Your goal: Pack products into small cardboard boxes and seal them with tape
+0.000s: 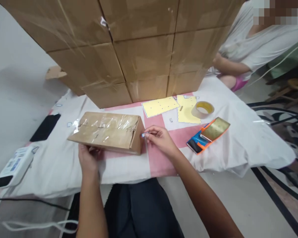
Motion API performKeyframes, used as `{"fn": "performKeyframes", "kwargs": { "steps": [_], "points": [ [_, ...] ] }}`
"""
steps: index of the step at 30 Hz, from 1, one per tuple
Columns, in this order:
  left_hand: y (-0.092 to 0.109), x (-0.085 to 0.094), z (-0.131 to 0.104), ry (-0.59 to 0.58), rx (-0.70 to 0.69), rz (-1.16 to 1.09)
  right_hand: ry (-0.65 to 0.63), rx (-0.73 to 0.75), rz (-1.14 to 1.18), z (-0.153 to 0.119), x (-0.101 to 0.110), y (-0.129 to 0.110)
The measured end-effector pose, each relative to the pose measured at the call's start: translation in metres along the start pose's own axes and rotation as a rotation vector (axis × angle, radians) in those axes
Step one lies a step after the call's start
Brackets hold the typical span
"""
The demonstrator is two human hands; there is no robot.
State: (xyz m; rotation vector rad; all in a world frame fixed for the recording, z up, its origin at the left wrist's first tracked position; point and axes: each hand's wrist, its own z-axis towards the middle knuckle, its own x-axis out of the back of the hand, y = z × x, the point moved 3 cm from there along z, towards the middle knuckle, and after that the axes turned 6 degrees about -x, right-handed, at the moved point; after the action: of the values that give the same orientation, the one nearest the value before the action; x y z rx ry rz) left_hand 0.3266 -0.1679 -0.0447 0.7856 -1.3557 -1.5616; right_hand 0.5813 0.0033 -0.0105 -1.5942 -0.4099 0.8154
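Note:
A long brown cardboard box wrapped in clear tape lies on the cloth-covered table. My left hand holds its near long side from below. My right hand is at the box's right end, pinching a small white-and-blue sticker against that end face.
A stack of large taped cartons fills the back. Yellow sticker sheets, a tape roll and an orange-blue tape dispenser lie to the right. A black phone and a white device are at left. Another person sits at far right.

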Motion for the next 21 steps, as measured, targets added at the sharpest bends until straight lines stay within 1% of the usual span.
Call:
{"fn": "performKeyframes", "kwargs": {
  "steps": [5, 9, 13, 17, 21],
  "points": [
    [-0.002, 0.002, 0.001, -0.001, -0.024, -0.013, -0.041, 0.089, -0.091, -0.004, -0.004, -0.005],
    [-0.001, 0.002, 0.003, -0.019, -0.065, -0.022, -0.082, 0.064, -0.161, -0.004, -0.009, -0.002],
    [0.0, 0.003, 0.002, -0.019, -0.076, -0.013, -0.073, 0.065, -0.273, -0.003, -0.012, 0.001],
    [-0.003, 0.004, 0.001, -0.012, -0.048, -0.014, -0.076, 0.147, -0.406, -0.003, -0.012, -0.003],
    [-0.006, 0.004, 0.001, -0.011, -0.015, -0.039, -0.143, 0.244, -0.506, -0.006, -0.014, -0.011]
  ]
}}
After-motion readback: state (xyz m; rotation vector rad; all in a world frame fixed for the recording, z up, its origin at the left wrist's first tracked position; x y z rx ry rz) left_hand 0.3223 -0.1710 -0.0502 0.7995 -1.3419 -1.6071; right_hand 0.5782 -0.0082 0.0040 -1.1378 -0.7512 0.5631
